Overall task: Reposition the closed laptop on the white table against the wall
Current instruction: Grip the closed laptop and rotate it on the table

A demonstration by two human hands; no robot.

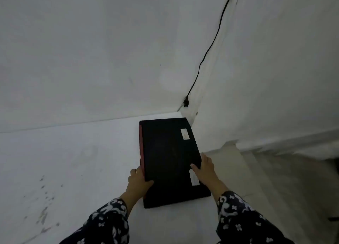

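A closed black laptop point(168, 155) with a red left edge and two white stickers lies on the white table point(77, 161), its far end close to the corner where two walls meet. My left hand point(138, 180) grips its left edge, thumb on the lid. My right hand point(206, 167) holds the right edge, thumb resting on top and fingers down the side. Both sleeves are dark with a white floral print.
A black cable point(207, 51) runs down the wall corner to a plug point(185, 101) just behind the laptop. The right wall point(266, 78) stands next to the laptop's right side. Dark smudges point(45, 198) mark the table at the left. A pale floor point(284, 188) lies to the right.
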